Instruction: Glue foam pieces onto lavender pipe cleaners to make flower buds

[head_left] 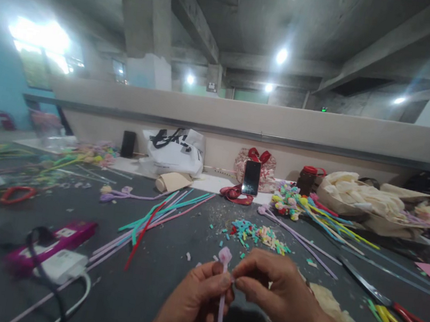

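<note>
My left hand [203,296] is closed around a thin lilac stem [220,318], held upright, with a rounded pale pink flower-like head [225,255] above the fingers. My right hand [271,285] pinches thumb and forefinger together just beside the stem, below the head. Whatever sits in that pinch is too small to make out. On the dark table past my hands lies a pile of small cut pieces [250,233] in teal, red and cream. Two finished-looking lilac stems with heads [297,232] lie to the right of the pile.
Loose coloured stems [158,217] lie left of centre. Scissors [391,305] with red and yellow handles lie at right. A magenta power strip [52,244] with a white charger [62,265] is at left. A phone [251,178] stands upright behind the pile; a white bag [176,152] sits further left.
</note>
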Motion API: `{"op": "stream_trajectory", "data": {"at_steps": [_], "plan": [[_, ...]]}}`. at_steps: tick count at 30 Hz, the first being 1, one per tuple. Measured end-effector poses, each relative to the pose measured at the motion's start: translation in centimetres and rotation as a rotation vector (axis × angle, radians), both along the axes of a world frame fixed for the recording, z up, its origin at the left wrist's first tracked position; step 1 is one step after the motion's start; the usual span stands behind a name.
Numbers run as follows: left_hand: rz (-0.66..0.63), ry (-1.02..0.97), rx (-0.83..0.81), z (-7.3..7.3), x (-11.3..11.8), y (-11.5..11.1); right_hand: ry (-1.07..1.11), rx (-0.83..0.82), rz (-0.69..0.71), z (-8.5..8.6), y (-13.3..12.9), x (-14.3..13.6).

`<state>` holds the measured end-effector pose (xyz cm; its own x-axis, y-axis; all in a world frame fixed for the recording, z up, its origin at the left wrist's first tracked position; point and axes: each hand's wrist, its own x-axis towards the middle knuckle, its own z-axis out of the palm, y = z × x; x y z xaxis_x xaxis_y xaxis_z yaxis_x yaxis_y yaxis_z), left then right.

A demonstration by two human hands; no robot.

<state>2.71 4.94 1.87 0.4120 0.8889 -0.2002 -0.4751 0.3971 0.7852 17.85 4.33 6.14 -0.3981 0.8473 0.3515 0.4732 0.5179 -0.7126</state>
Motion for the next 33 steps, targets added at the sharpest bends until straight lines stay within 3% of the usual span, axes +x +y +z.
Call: {"op": "stream_trajectory", "data": {"at_steps": [7,10,14,16,18,22,27,33], "plan": [[-0.063,0.081,0.014,-0.1,-0.2,0.3,0.166,-0.356,0.094,-0.8,-0.1,0.0],[-0.107,0.113,0.034,-0.2,0.0,0.1,0.188,-0.376,0.125,-0.6,-0.3,0.1],[-0.060,0.094,0.006,-0.3,0.3,-0.4,0.208,-0.401,0.125,-0.9,-0.2,0.4],[-0.061,0.077,-0.028,-0.4,0.4,-0.3,0.193,-0.343,0.033,-1.3,-0.1,0.4],[-0.098,0.055,-0.073,-0.6,0.4,0.0,0.126,-0.173,-0.065,-1.6,0.0,0.3],[-0.147,-0.012,-0.142,-1.1,0.1,0.5,-0.019,0.116,-0.057,-2.1,-0.2,0.2],[-0.190,0.023,-0.131,-1.6,-0.1,0.4,-0.095,0.196,0.001,-2.0,-0.2,1.1],[-0.156,0.143,-0.137,-0.9,0.5,-0.2,-0.114,0.174,-0.060,-0.5,0.3,3.2]]}}
